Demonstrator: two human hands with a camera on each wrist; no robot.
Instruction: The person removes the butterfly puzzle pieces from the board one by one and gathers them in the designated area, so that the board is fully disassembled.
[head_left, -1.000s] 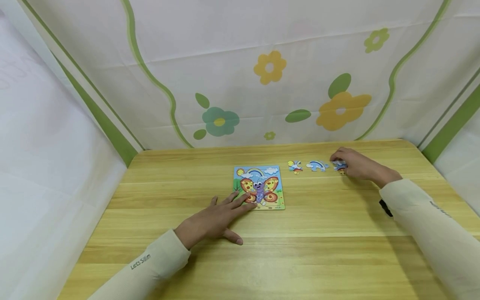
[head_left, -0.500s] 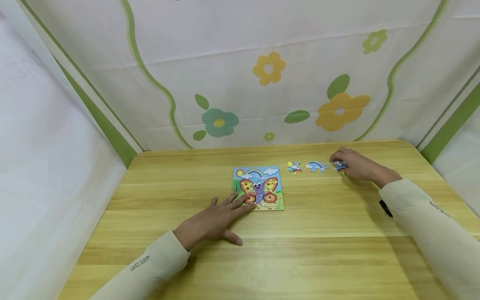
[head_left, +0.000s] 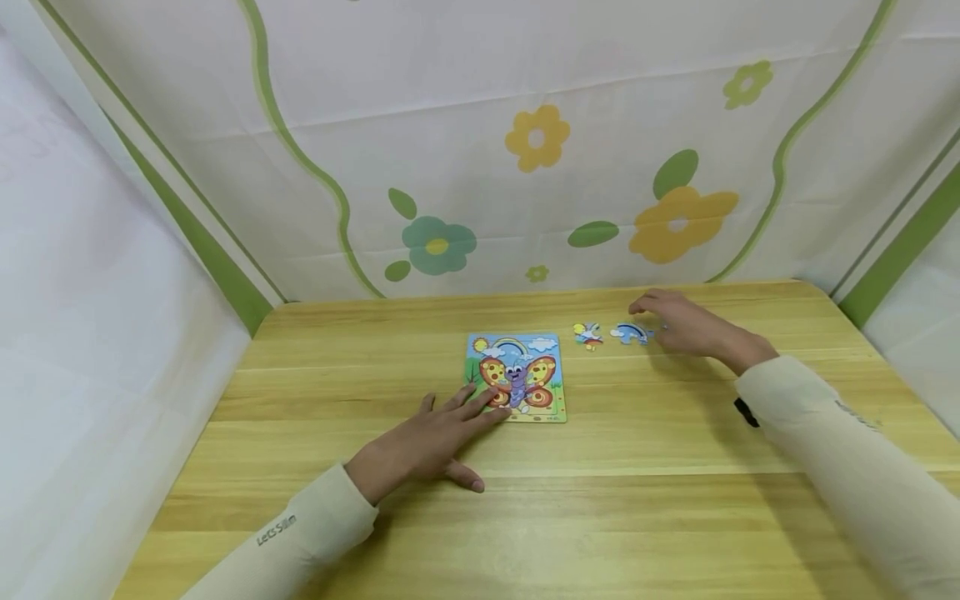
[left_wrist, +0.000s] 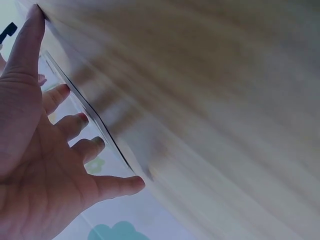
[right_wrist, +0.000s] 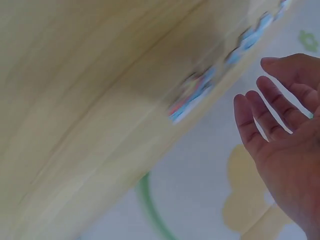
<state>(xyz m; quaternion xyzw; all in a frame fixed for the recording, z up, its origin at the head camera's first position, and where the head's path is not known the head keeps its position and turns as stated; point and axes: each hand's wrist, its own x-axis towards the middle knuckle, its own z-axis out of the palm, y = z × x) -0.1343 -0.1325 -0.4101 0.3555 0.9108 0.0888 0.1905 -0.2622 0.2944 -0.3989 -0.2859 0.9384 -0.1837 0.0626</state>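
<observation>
My left hand (head_left: pixel 431 442) is spread flat, its fingertips resting on the lower left part of a square butterfly jigsaw puzzle (head_left: pixel 542 371). In the left wrist view those fingers reach over the edge of the thin board. To the right of the board lie a jigsaw piece with a yellow sun (head_left: pixel 588 335) and a blue rainbow piece (head_left: pixel 630 333). Above the rainbow piece's right end hovers my right hand (head_left: pixel 686 325), holding nothing, its fingers loosely bent. It mostly hides a third jigsaw piece (right_wrist: pixel 192 95) in the head view; the right wrist view shows that piece lying on the table.
The wooden table (head_left: pixel 600 517) extends in front of both arms. A white curtain (head_left: pixel 450 108) with printed flowers rises behind its far edge, and more white cloth (head_left: pixel 90 333) hangs along the left side.
My right hand has let go of the rightmost jigsaw piece and moved left toward the rainbow piece. My left hand stays on the puzzle board.
</observation>
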